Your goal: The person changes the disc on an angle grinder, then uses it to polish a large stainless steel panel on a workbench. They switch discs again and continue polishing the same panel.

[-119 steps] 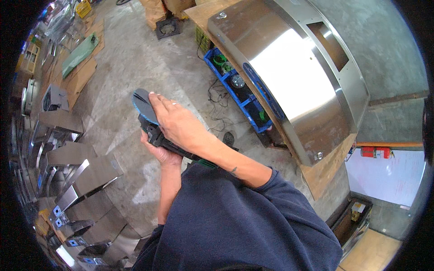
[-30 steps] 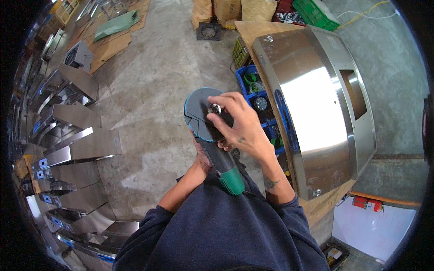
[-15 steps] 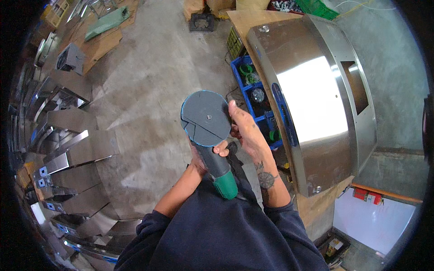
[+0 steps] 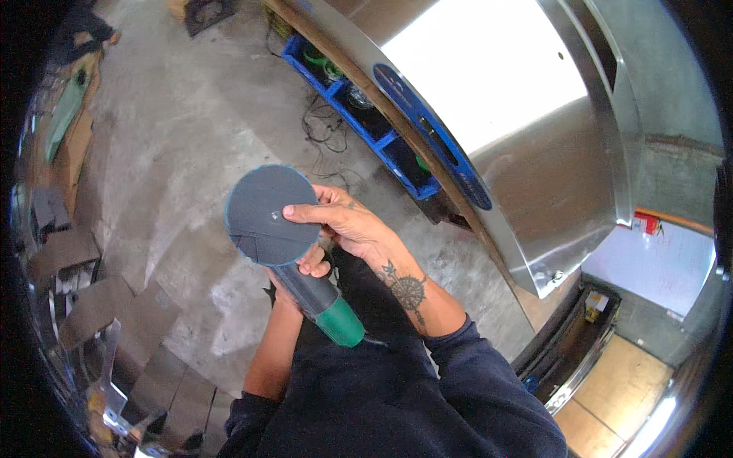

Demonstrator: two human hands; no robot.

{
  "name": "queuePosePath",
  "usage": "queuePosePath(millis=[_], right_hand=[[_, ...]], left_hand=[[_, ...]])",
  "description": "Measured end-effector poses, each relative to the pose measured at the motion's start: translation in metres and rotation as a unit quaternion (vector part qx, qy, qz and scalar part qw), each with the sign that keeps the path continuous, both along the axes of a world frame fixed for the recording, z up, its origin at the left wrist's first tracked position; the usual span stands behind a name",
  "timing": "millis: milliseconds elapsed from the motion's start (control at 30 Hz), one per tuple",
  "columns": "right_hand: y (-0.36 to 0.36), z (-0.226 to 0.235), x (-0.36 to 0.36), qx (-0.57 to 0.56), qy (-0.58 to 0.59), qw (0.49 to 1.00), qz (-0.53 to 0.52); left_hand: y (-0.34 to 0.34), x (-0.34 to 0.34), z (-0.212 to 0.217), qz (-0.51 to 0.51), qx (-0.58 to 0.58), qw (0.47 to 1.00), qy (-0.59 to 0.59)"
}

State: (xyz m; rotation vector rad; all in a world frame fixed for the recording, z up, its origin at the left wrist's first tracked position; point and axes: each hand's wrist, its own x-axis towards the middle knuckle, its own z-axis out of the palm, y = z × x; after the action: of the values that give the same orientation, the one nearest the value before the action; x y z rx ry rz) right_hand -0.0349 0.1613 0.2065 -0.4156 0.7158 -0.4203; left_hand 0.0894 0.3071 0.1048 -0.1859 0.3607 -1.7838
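Note:
An angle grinder (image 4: 309, 290) with a dark grey body and green rear end is held in front of my torso, its large round disc turned up toward me. My left hand (image 4: 311, 263) is closed around the body just behind the disc, its fingertips showing on the right side. The dark grey sanding disc (image 4: 259, 191) has a bluish rim, a small centre hole and crease-like lines near its lower edge. My right hand (image 4: 347, 224) pinches the disc's right side, thumb flat on the face near the centre. Its other fingers are partly hidden behind the disc.
To the right, a large shiny sheet-metal hood (image 4: 519, 168) lies on a wooden board. Blue crates (image 4: 366, 126) stand beneath it, with loose cables (image 4: 324, 126) on the floor. Metal parts (image 4: 114, 305) line the lower left. Another person's arm (image 4: 95, 29) shows at the far left.
The view has swung to the right. My right thumb has moved from the disc's edge onto its face, near the centre. My left hand keeps its hold on the angle grinder.

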Motion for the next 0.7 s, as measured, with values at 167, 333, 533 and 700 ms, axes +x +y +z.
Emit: queuePosePath(millis=[167, 333, 533, 700], right_hand=[[-0.030, -0.097, -0.032, 0.003, -0.052, 0.990, -0.133], [-0.056, -0.233, -0.115, -0.061, 0.237, 0.953, -0.179], [-0.043, -0.454, -0.300, -0.366, 0.624, 0.675, -0.142], [-0.071, -0.534, -0.311, -0.363, 0.674, 0.633, -0.112]], left_hand=[[-0.050, -0.006, -0.090, -0.002, 0.041, 0.999, -0.016], [-0.100, 0.014, -0.204, 0.009, -0.024, 0.999, 0.024], [-0.161, 0.057, -0.284, 0.063, -0.079, 0.994, 0.038], [-0.168, 0.082, -0.335, 0.114, -0.115, 0.987, 0.001]])
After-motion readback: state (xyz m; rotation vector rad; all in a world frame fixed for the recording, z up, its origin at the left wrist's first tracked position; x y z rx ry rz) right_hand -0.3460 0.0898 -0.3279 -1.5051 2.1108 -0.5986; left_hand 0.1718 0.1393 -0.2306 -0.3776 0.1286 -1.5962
